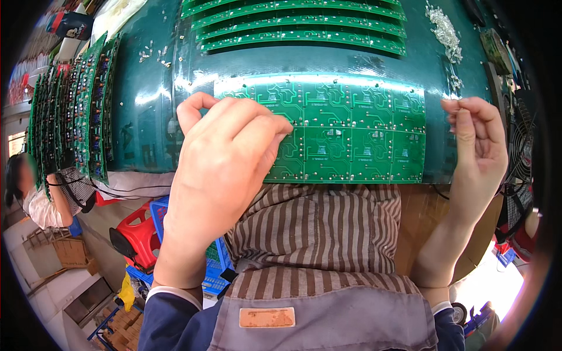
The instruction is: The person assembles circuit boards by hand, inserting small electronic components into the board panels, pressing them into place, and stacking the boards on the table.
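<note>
A green circuit board panel, divided into several repeated sections, lies flat on the table before me. My left hand is over its left part, fingers curled together and fingertips down at the board. Whatever those fingers hold, if anything, is hidden. Off the panel's right edge my right hand is raised, thumb and fingers pinched together. Tiny shiny bits show at its fingertips, too small to name. Just beyond it is a heap of small clear parts with metal leads, trailing toward the fingers.
Several bare green panels are stacked in overlapping rows at the back. Populated boards stand upright at the left. Loose small parts lie on the green mat. A red stool, blue crate and another person are at the left.
</note>
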Tool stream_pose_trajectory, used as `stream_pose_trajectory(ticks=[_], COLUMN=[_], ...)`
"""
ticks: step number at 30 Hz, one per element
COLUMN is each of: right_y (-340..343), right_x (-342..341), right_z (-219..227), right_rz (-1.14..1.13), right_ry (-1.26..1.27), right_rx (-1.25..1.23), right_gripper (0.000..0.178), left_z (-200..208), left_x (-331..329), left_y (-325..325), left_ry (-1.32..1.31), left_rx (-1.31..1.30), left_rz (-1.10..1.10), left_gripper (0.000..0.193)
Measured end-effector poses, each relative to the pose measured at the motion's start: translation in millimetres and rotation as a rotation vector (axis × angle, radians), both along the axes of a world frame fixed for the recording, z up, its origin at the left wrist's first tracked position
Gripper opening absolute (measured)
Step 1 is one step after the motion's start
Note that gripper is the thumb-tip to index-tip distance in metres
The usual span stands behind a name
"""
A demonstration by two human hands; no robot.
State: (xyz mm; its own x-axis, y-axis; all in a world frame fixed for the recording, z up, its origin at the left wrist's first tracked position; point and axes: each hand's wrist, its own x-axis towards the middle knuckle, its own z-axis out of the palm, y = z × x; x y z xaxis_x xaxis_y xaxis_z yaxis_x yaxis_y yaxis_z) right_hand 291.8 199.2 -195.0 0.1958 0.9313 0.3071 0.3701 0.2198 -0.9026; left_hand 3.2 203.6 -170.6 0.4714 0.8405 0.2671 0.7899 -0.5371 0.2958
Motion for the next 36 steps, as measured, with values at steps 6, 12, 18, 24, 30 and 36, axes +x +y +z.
stream_pose_trajectory(ticks=[6, 12, 18, 24, 30, 36], right_y=[-12, -14, -14, -14, -13, -11], right_x=[-37, -44, -45, -45, -43, -44], right_z=[-6, -11, -15, -17, -20, -18], right_rz=[0.171, 0.18, 0.141, 0.13, 0.13, 0.14], right_ry=[0.045, 0.032, 0.01, 0.038, -0.017, -0.083], right_rx=[0.007, -0.019, -0.052, -0.051, -0.02, -0.013], right_gripper=[0.008, 0.008, 0.007, 0.008, 0.007, 0.009], left_z=[-4, 0, 6, 11, 17, 14], left_x=[-2, -2, 3, 4, 11, 9], left_y=[2, 2, 4, 4, 7, 10], left_ry=[-0.03, -0.009, 0.045, 0.146, 0.205, 0.166], left_rx=[0.002, -0.016, -0.035, -0.04, -0.062, -0.049], left_rz=[0.01, -0.011, -0.027, -0.056, -0.082, -0.114], left_gripper=[0.012, 0.011, 0.009, 0.008, 0.008, 0.008])
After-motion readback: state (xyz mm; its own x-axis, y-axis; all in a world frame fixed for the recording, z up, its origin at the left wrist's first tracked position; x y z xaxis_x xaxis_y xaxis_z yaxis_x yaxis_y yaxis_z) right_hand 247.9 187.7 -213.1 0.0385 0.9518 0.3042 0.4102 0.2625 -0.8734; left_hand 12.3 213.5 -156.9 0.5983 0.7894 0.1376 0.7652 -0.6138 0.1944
